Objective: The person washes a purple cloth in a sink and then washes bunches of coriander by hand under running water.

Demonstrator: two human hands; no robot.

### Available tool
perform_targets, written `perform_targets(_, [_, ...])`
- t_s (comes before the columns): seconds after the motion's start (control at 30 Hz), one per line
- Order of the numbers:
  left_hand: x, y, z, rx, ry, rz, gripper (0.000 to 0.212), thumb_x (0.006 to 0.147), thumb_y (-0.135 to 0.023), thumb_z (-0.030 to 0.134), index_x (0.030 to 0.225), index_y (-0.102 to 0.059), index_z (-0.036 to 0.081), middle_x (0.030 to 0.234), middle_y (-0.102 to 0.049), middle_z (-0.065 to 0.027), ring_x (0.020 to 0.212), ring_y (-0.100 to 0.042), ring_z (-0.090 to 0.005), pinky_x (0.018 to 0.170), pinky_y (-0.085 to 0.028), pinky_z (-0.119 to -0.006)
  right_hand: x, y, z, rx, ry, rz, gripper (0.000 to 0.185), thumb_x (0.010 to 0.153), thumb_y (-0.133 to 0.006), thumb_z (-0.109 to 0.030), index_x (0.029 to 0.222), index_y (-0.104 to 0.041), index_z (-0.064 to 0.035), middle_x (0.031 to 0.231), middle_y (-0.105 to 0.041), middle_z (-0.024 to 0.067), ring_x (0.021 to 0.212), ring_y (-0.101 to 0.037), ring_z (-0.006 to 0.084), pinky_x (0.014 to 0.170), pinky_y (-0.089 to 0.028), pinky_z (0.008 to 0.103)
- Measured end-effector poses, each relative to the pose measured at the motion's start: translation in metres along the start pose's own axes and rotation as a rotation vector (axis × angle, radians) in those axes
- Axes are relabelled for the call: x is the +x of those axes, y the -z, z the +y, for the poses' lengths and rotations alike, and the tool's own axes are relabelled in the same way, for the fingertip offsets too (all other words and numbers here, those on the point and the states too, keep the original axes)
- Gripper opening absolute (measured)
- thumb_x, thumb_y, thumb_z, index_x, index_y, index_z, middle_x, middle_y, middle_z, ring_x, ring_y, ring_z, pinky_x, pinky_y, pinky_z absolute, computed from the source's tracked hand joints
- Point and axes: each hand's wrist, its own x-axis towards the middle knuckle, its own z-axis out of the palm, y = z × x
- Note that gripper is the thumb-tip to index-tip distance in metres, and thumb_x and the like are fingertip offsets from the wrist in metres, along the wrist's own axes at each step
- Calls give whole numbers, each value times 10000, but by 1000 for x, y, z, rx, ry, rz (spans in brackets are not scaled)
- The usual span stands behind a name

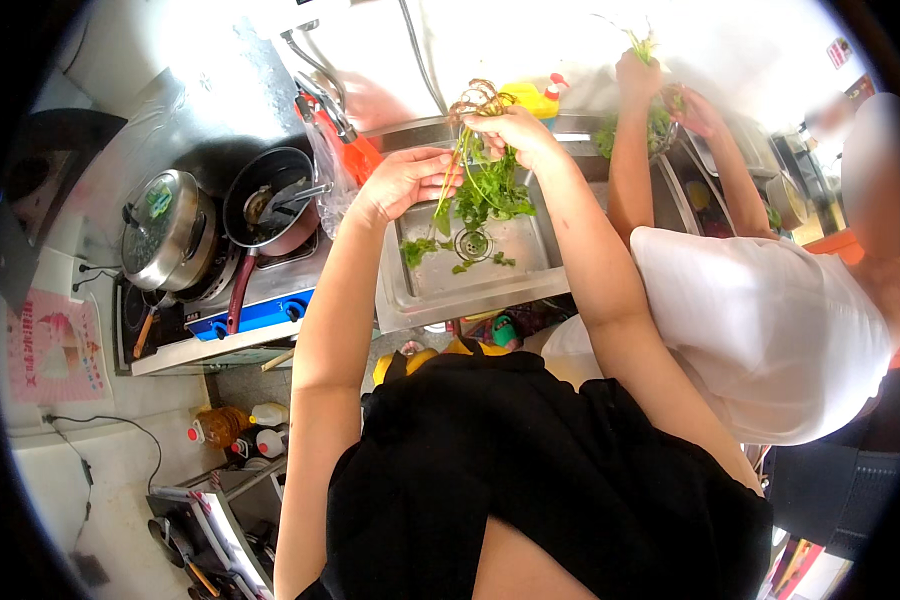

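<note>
Over a stainless steel sink point(487, 289), my right hand point(514, 135) is closed around a bunch of leafy green herbs point(487, 191), near its brown, stringy root end. The leaves hang down toward the sink drain point(473, 244). My left hand point(412, 180) is at the left side of the bunch, its fingers at the thin green stems; whether they pinch a stem cannot be told. Loose leaves point(418, 252) lie in the basin around the drain. The faucet point(330, 112) is behind my left hand, beside a red-orange item and a clear plastic bag point(330, 180).
A blue-fronted gas stove point(259, 315) at left bears a lidded steel pot point(169, 229) and a dark saucepan point(270, 191). A yellow spray bottle point(532, 101) stands behind the sink. At right, a co-worker in a white shirt point(765, 337) holds greens point(641, 46).
</note>
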Motion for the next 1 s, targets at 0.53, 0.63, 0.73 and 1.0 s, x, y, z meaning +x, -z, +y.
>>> perform_targets(0.53, [-2, 0, -5, 48, 38, 41, 250, 881, -643, 219, 1060, -575, 59, 897, -617, -11, 825, -617, -127, 788, -517, -290, -6, -1, 1, 50, -43, -60, 130, 871, -637, -156, 846, -617, -31, 698, -582, 25, 531, -439, 85, 417, -346, 247])
perform_targets(0.63, [-4, 1, -4, 69, 41, 53, 246, 885, -638, 223, 1063, -579, 64, 881, -605, 3, 804, -596, -107, 780, -515, -280, -3, 1, 4, -6, -12, -69, 143, 880, -622, -164, 894, -633, -22, 729, -621, 38, 556, -447, 86, 438, -361, 249])
perform_targets(0.73, [-5, 4, -4, 64, 34, 41, 267, 890, -631, 232, 1086, -576, 59, 872, -595, 10, 793, -584, -94, 770, -511, -275, -1, 4, 5, -38, -8, -82, 156, 882, -615, -170, 925, -646, -23, 720, -620, 35, 578, -448, 88, 455, -366, 249])
perform_targets(1.0, [-17, 14, -6, 148, -16, -24, 360, 882, -633, 208, 1180, -559, 18, 898, -609, -11, 759, -567, -88, 698, -483, -236, -2, 15, 3, -19, -16, -50, 209, 894, -600, -197, 983, -637, -12, 723, -587, 15, 604, -445, 88, 490, -354, 241])
